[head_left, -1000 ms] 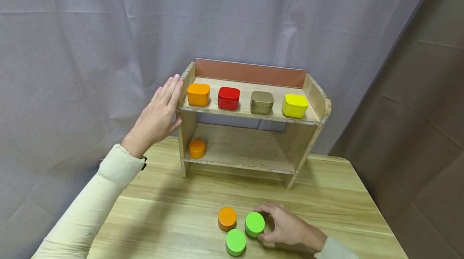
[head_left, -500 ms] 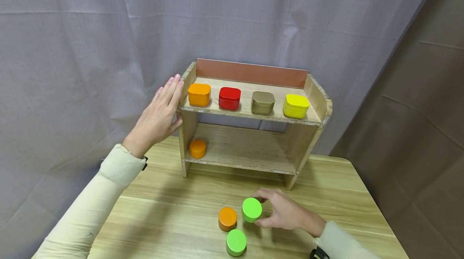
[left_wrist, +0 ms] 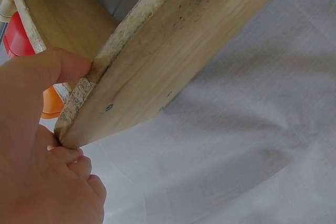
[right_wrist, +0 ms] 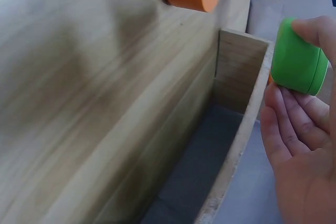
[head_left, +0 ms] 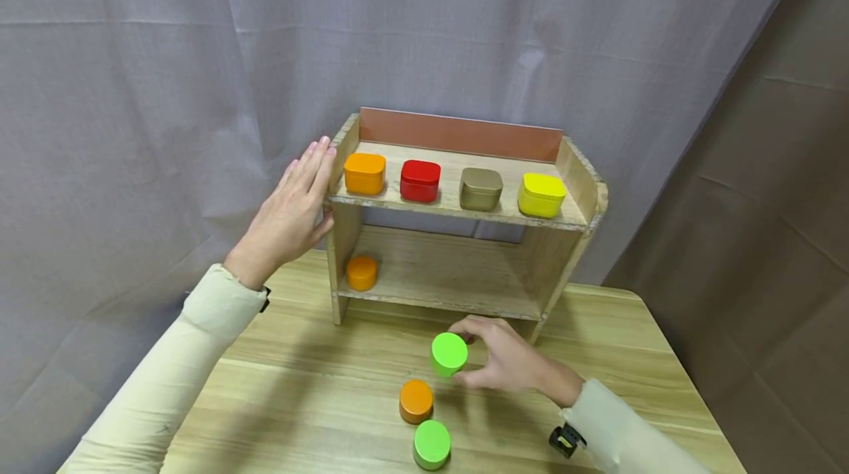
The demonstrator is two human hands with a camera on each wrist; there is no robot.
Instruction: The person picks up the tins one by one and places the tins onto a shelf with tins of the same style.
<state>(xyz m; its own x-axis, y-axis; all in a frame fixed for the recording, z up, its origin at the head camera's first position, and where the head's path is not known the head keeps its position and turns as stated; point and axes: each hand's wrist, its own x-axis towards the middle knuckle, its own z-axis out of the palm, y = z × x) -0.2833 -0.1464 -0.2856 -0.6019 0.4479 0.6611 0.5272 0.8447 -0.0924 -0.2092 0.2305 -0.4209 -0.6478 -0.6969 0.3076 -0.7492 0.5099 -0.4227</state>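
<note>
My right hand point(head_left: 507, 356) pinches a green round lidded container point(head_left: 449, 354) between thumb and fingers, held above the table in front of the shelf. In the right wrist view a lid seam shows on this green container point(right_wrist: 298, 61). An orange round container point(head_left: 416, 400) and a second green round container point(head_left: 432, 444) stand on the table nearby. My left hand point(head_left: 281, 216) rests with straight fingers against the left side of a two-tier wooden shelf point(head_left: 438, 304). In the left wrist view its thumb point(left_wrist: 71, 66) touches the side panel's front edge.
On the upper tier stand rounded-square containers: orange point(head_left: 364, 174), red point(head_left: 420, 181), brownish point(head_left: 480, 189) and yellow point(head_left: 541, 195). One orange round container point(head_left: 361, 273) sits at the lower tier's left end. A grey curtain point(head_left: 424, 32) hangs behind the wooden table point(head_left: 298, 400).
My right hand has lifted the green round container off the table and carried it toward the shelf and slightly left. The left hand stays at the shelf's side.
</note>
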